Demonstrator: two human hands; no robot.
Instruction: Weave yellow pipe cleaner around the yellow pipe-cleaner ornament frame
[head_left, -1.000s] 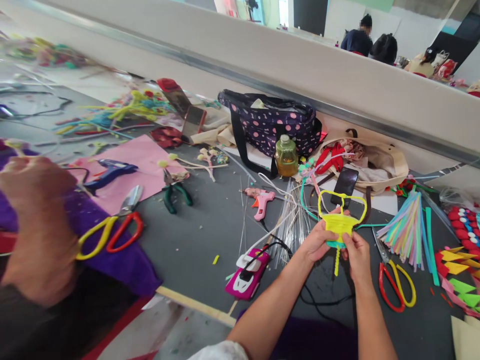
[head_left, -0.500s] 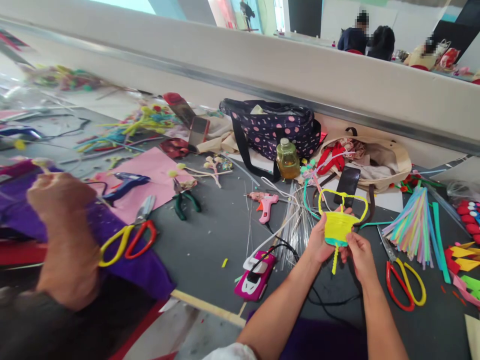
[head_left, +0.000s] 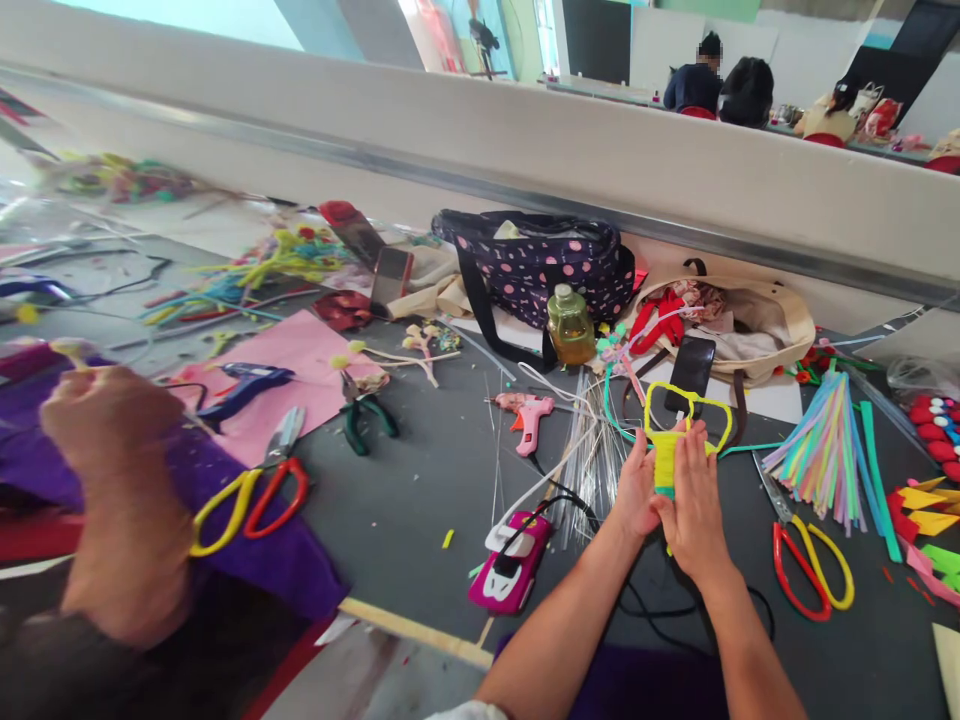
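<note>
A yellow pipe-cleaner piece [head_left: 664, 468], with a teal band low on its body and two open loops on top, is between my hands above the table. My left hand [head_left: 636, 492] grips it from the left side and from below. Flat across the right part of its front lies my right hand [head_left: 694, 505], fingers stretched out and pointing away from me. That palm hides much of the body and most of the short stem below. Just beyond the loops is a dark phone [head_left: 691, 366].
Red-and-yellow scissors [head_left: 811, 565] and pastel pipe cleaners [head_left: 821, 450] lie on the right. Left of my arms are a magenta power strip [head_left: 511, 565], clear sticks and a pink glue gun [head_left: 529, 415]. A bottle [head_left: 570, 325] stands behind. Another person's hand [head_left: 112, 420] works at far left.
My right hand has gone from fingering the piece's lower right edge to lying flat over its front. The stem and right side are now mostly covered.
</note>
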